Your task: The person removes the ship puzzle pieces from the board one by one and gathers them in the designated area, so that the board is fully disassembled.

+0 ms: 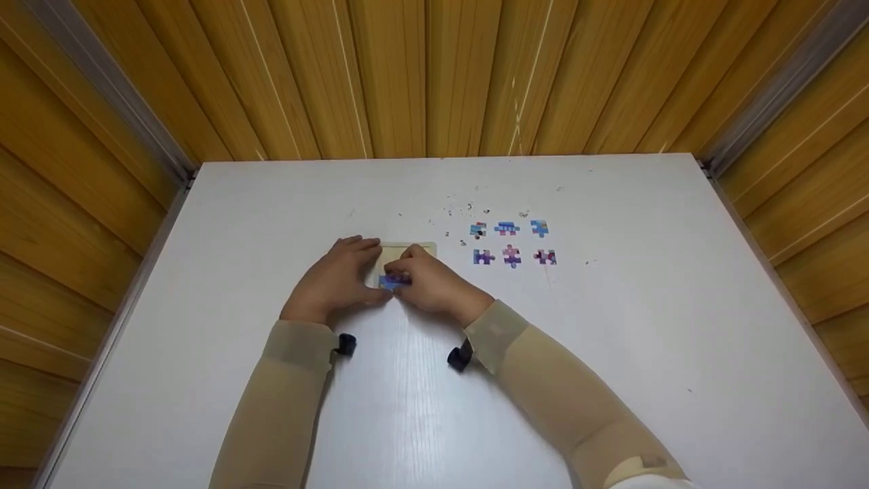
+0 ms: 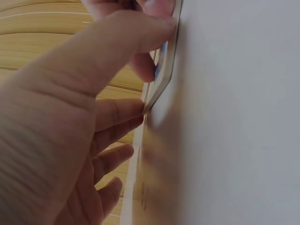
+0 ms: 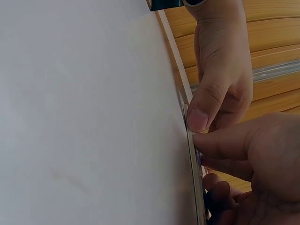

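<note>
A small pale wooden puzzle tray lies on the white table between both hands. Blue and purple puzzle pieces show in its near left part, partly covered by fingers. My left hand holds the tray by its left side, thumb at the near edge and fingers toward the far corner. In the left wrist view that thumb presses the tray's rim. My right hand reaches over the tray with curled fingers, pinching a purple puzzle piece among the others; its fingertips mostly hide it.
Several loose puzzle pieces lie in two rows right of the tray. Small dark specks are scattered beyond them on the white table. A yellow wood-slat wall rises behind the far edge. Each wrist carries a small black camera.
</note>
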`<state>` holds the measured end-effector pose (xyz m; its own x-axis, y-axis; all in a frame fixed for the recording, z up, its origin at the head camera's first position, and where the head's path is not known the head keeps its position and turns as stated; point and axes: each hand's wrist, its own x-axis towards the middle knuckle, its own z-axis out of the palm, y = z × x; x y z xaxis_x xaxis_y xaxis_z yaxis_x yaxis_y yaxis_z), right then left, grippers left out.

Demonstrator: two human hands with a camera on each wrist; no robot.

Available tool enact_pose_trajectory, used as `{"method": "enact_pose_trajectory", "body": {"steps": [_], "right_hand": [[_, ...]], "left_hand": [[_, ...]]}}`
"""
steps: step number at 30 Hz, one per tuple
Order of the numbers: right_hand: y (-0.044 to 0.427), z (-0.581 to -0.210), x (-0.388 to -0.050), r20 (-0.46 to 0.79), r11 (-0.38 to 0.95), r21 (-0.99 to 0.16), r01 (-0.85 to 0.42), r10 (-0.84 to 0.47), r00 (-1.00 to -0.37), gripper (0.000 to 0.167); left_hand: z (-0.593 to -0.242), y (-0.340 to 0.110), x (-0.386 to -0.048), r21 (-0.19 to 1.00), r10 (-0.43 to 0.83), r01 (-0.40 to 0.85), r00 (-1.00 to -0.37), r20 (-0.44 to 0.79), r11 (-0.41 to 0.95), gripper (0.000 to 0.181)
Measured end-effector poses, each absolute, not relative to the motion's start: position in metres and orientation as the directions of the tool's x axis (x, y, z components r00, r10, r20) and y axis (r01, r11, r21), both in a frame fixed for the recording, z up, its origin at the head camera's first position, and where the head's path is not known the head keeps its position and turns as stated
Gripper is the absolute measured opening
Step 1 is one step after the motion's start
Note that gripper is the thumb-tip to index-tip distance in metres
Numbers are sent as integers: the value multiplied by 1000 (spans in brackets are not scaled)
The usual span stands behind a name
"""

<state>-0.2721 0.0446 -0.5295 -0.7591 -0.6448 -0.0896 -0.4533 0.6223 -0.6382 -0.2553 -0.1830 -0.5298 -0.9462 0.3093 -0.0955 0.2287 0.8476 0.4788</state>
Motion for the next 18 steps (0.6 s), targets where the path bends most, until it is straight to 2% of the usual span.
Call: {"method": "enact_pose_trajectory", "body": {"steps": [18], "right_hand": [[42, -533, -270, -58, 609, -678, -411, -602, -797, 46]], "left_hand": [[-536, -185, -256, 516, 312, 230, -947, -77, 825, 102]]}}
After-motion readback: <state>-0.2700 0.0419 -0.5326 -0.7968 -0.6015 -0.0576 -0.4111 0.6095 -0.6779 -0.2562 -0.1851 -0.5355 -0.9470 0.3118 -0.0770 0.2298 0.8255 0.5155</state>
